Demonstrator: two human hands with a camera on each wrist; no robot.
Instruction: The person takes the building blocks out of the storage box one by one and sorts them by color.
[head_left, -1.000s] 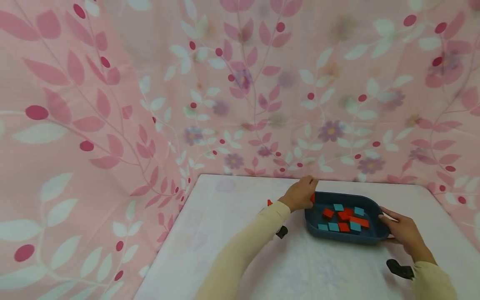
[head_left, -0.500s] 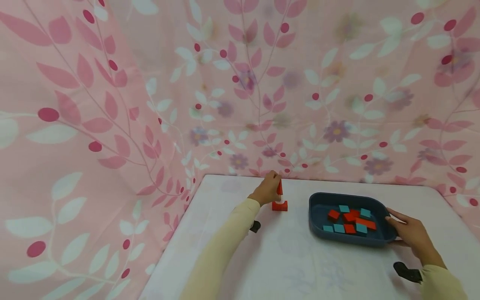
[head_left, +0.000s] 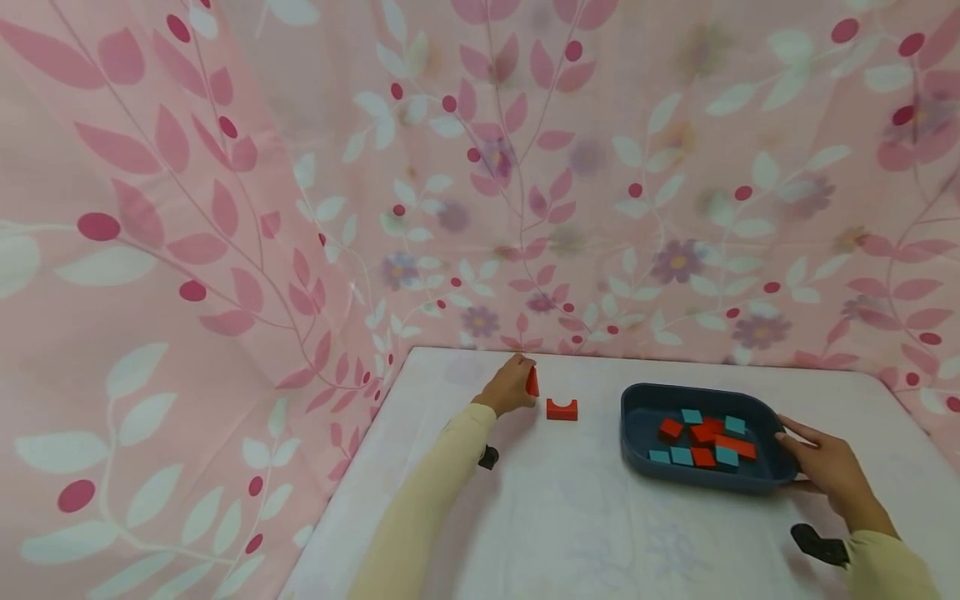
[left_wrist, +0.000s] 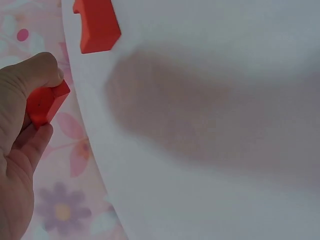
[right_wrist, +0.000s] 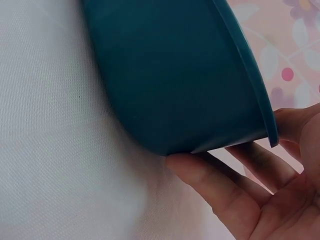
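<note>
Red block [left_wrist: 50, 105] pinched in my left hand [head_left: 510, 385], well to the left of the tray [head_left: 637, 429], and it looks light, stiff and hard to break, though those smooth faces could slide if I squeeze off-centre. Best hold, I reckon, is right across its two ends, while my right hand [head_left: 828, 471] grips the tray's right-hand end and a notched red block [head_left: 562, 413] sits in between, nearer the tray.

At the left wrist view's left edge, the left hand [left_wrist: 16, 172], partly hiding a red block [left_wrist: 44, 105], is cut off.
</note>
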